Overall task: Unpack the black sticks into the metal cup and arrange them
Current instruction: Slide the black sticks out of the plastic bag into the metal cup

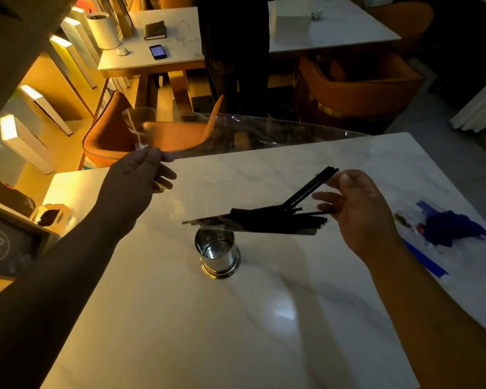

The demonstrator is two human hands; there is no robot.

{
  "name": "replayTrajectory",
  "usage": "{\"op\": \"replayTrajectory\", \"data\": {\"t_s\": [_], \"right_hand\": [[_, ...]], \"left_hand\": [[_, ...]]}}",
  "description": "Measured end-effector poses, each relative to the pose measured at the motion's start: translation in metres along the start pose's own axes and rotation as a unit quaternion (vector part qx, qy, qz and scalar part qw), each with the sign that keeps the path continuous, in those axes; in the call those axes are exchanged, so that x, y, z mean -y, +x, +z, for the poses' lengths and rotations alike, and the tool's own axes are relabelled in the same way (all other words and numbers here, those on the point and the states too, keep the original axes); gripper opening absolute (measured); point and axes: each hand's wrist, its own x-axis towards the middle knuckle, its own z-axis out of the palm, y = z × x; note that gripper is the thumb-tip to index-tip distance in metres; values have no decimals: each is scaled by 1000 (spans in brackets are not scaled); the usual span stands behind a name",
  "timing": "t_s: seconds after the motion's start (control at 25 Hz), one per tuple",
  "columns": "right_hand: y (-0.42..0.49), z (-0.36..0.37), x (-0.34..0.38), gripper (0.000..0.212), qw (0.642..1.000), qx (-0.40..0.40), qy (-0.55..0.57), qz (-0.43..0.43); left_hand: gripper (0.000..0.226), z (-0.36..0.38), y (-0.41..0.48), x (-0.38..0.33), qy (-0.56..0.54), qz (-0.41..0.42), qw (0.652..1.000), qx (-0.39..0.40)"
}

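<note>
- White marble counter (236, 332) bears perforated metal cup (219, 255).
- Left grip (135, 181) pinches clear plastic wrapper (236, 130); right grip (359, 211) clamps black sticks (278, 220).
- Unpacking; next, upend sticks into cup.

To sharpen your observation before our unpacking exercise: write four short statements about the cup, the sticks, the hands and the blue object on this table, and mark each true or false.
1. The metal cup stands upright on the table. True.
2. The black sticks already stand in the cup. False: the right hand holds them in the air above the cup, which looks empty.
3. The left hand pinches clear plastic wrapping. True.
4. The blue object lies left of the cup. False: it lies on the table to the right of the cup.
</note>
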Motion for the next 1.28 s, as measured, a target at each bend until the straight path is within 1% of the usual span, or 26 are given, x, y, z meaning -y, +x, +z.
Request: {"op": "replayTrajectory", "data": {"t_s": [0.16, 0.2, 0.24, 0.32, 0.36, 0.4, 0.44, 0.48, 0.52, 0.6, 0.68, 0.72, 0.8, 0.84, 0.88, 1.04, 1.16, 1.28], "right_hand": [[5, 6, 2, 29, 999, 23, 32, 10], [7, 8, 3, 28, 999, 25, 33, 12], [9, 9, 4, 29, 999, 26, 34, 14], [13, 11, 5, 30, 999, 29, 37, 17], [14, 11, 6, 30, 999, 31, 37, 18], [15, 11, 6, 28, 999, 31, 36, 18], [17, 10, 7, 27, 999, 30, 36, 19], [17, 9, 8, 26, 999, 29, 35, 20], [18, 8, 9, 25, 999, 29, 34, 23], [18, 5, 11, 25, 998, 37, 31, 26], [15, 3, 12, 25, 998, 47, 24, 32], [14, 1, 12, 24, 998, 49, 21, 35], [10, -3, 13, 25, 998, 47, 9, 43], [9, -6, 15, 26, 998, 43, -4, 45], [9, -9, 17, 26, 998, 36, -23, 46], [9, -14, 29, 22, 993, 11, -113, 32], [9, -6, 40, 20, 984, 11, -176, 15], [10, 12, 57, 19, 976, 31, -213, -11]], "left_hand": [[15, 5, -1, 10, 36, 23, 997, -57], [18, 7, -1, 13, 49, 23, 996, -71], [30, 9, -1, 17, 67, 18, 993, -94], [60, 11, -2, 23, 98, -6, 978, -182], [69, 11, -4, 26, 102, -14, 967, -232], [72, 11, -7, 28, 100, -12, 959, -265], [71, 11, -9, 31, 94, -7, 958, -270], [67, 12, -11, 34, 89, -8, 966, -243], [64, 14, -10, 36, 82, -20, 978, -192], [60, 17, -8, 38, 53, -77, 994, -54], [58, 20, -7, 39, 17, -132, 989, 62], [49, 21, -7, 41, 21, -137, 986, 94], [17, 24, -8, 49, 56, -113, 985, 114], [7, 25, -11, 52, 63, -104, 985, 118], [6, 27, -15, 55, 60, -105, 985, 125], [17, 38, -36, 68, -3, -146, 975, 166], [20, 44, -49, 80, -28, -160, 976, 146], [19, 49, -59, 88, -51, -178, 978, 99]]}}
